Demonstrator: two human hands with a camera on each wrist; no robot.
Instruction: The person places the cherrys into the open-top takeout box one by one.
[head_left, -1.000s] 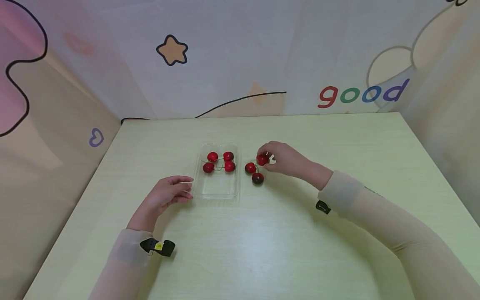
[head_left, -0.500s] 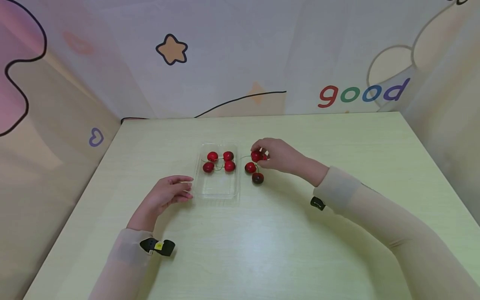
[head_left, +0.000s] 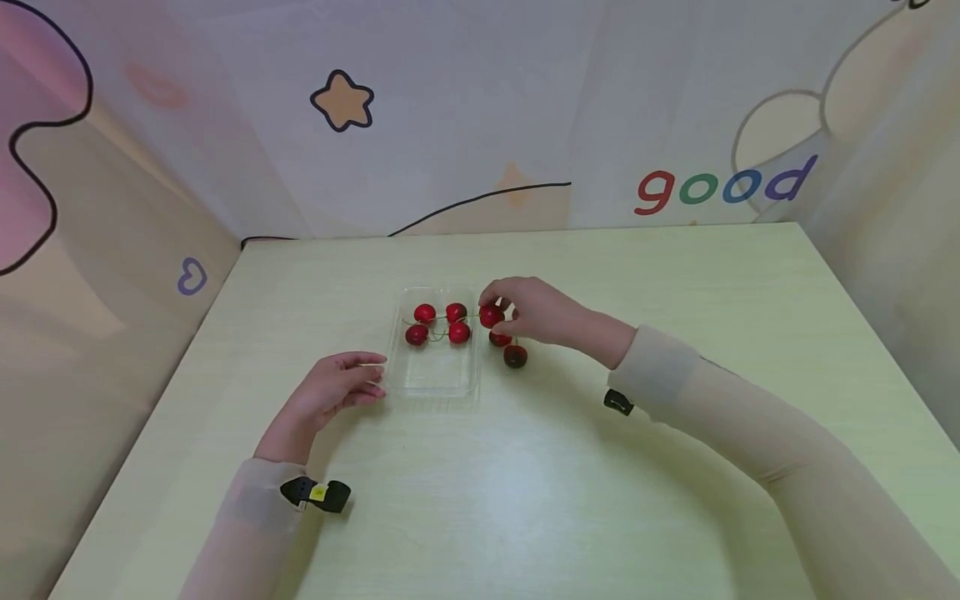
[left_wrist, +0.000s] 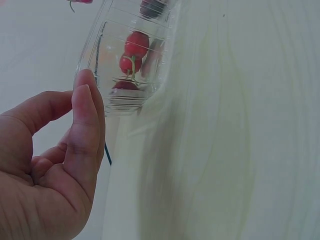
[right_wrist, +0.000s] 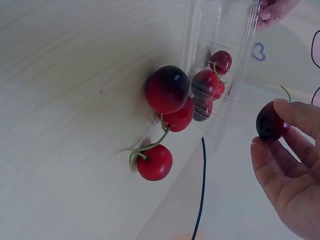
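My right hand (head_left: 547,312) pinches a dark red cherry (right_wrist: 270,122) between thumb and fingertips, its green stem pointing out. The held cherry is just right of a clear plastic box (head_left: 433,390), raised above the table in the right wrist view. Several red cherries (head_left: 459,332) with stems lie in the far half of the box. At the box's left side, my left hand (head_left: 341,389) has relaxed fingers, the fingertips (left_wrist: 84,100) at its wall. Beside the box's right side lie a dark cherry (right_wrist: 167,90) and two redder cherries (right_wrist: 154,162); the right hand partly hides this group in the head view.
A pale wood-grain table (head_left: 480,500) carries everything. Printed cloth walls (head_left: 480,108) stand behind it and at both sides. Black straps (head_left: 318,493) sit at the wrists over light sleeves.
My right hand has lifted one cherry from the group and carried it left to the box's right edge. The left hand and the box have stayed in place.
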